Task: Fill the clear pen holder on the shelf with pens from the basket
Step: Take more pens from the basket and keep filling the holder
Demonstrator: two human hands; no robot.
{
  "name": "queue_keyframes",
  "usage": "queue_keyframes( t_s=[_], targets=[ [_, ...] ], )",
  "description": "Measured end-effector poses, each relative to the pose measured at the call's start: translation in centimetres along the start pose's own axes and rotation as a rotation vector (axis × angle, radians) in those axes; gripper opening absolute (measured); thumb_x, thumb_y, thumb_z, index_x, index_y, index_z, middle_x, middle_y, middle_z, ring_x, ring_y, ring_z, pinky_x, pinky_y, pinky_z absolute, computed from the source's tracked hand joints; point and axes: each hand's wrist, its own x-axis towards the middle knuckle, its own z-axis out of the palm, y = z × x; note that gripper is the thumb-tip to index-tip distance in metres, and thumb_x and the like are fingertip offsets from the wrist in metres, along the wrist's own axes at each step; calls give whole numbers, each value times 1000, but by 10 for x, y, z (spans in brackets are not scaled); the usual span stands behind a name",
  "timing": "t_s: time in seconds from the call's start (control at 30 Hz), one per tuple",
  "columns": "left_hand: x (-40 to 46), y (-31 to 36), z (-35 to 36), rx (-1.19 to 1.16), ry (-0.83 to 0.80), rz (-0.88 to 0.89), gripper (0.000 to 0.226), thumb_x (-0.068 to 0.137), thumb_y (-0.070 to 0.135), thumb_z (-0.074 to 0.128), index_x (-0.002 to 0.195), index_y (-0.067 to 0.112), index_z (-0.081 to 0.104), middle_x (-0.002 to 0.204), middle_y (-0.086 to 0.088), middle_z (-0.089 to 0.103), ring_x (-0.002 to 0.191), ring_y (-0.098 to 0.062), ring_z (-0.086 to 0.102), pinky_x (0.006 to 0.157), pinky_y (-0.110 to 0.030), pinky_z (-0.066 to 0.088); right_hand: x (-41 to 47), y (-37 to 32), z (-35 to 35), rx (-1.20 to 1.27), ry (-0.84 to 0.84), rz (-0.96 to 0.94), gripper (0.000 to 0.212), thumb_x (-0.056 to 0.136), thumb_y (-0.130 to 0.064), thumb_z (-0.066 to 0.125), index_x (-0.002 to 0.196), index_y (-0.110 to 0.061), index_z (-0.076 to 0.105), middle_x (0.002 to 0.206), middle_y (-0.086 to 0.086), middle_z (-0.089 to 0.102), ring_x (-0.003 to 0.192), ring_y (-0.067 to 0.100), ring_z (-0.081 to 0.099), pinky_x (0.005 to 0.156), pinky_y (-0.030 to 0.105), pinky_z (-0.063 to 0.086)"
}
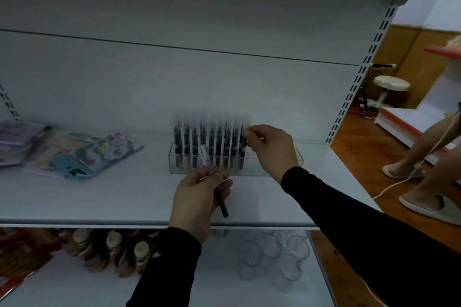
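A clear pen holder (298, 158) stands on the white shelf (99, 197), its left part packed with several upright black pens (212, 142). My right hand (270, 149) pinches the top of a pen at the right end of that row, over the holder. In front of the holder, my left hand (199, 199) grips one black pen (220, 200) with a clear cap, tilted, its dark end pointing toward the shelf's front edge. The basket is out of view.
Flat stationery packets (82, 153) lie on the shelf to the left. On the lower shelf stand brown bottles (112, 249) and clear glasses (274, 254). At the right a person's legs in slippers (424, 182) stand on the wooden floor, with a white stool (390, 87) behind.
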Motion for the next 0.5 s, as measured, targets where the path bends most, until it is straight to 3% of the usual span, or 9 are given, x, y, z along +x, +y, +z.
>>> queue_keyframes(
  t_s=[0.2, 0.3, 0.37, 0.5],
  targets=[
    [-4, -3, 1, 42, -37, 2, 8, 90, 1, 58, 92, 5, 65, 88, -14, 69, 82, -24, 66, 80, -31, 56, -13, 3, -8, 43, -8, 71, 16, 93, -34, 63, 91, -22, 73, 86, -8, 72, 84, 10, 68, 82, 23, 54],
    [-8, -5, 4, 76, -80, -8, 7, 89, 2, 60, 92, 6, 66, 88, -13, 72, 83, -24, 68, 83, -32, 56, -29, 1, -12, 192, -83, 117, 13, 91, -38, 65, 82, -30, 70, 84, -4, 74, 81, 15, 71, 84, 36, 59],
    [-14, -6, 8, 112, -116, -13, 8, 87, 3, 62, 93, 6, 66, 90, -13, 73, 84, -25, 70, 84, -33, 56, -40, -4, -16, 252, -132, 128, 17, 91, -38, 65, 79, -27, 72, 84, 4, 74, 79, 21, 71, 82, 42, 59],
    [-29, -9, 16, 201, -201, 8, 11, 88, 3, 60, 94, 6, 69, 83, -8, 75, 78, -22, 71, 77, -29, 58, -58, -11, -26, 289, -255, 130, 28, 90, -36, 66, 85, -10, 75, 86, 9, 75, 81, 24, 71, 81, 38, 58]
  ],
)
